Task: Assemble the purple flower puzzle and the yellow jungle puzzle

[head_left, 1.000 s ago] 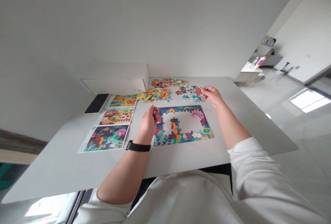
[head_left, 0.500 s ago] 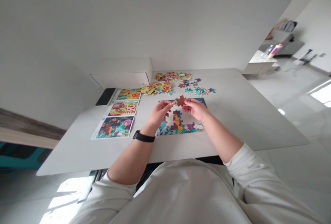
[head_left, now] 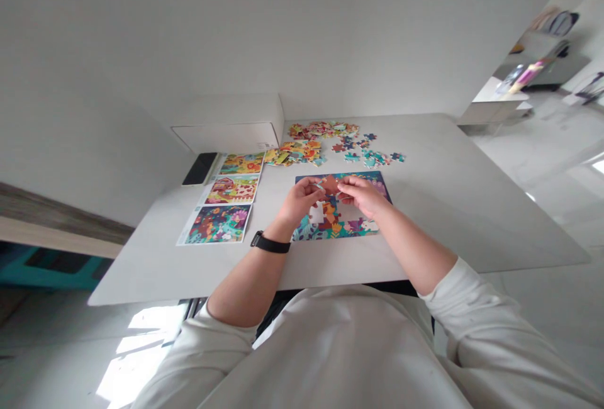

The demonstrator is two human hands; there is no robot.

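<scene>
A partly assembled jigsaw puzzle (head_left: 314,233) with a dark blue and teal border lies in front of me, gaps showing in its middle. Over its upper part my right hand (head_left: 362,196) pinches a brown puzzle piece (head_left: 331,184). My left hand (head_left: 302,200), with a black band on the wrist, is closed at the brown piece's left side. Between its fingertips shows the teal edge of a small puzzle piece (head_left: 321,187), mostly covered by the fingers. Both hands hide part of the puzzle beneath them.
Left of the puzzle lies a sheet with printed pictures (head_left: 219,223), a phone (head_left: 200,168) beside it. A white box (head_left: 226,135) stands against the wall. Behind the puzzle are yellow pieces (head_left: 297,152), reddish pieces (head_left: 323,129) and loose teal pieces (head_left: 375,157).
The brown piece has come down closer to the puzzle, and both hands have drawn nearer each other. The whole view has shifted slightly; the loose pieces appear unmoved.
</scene>
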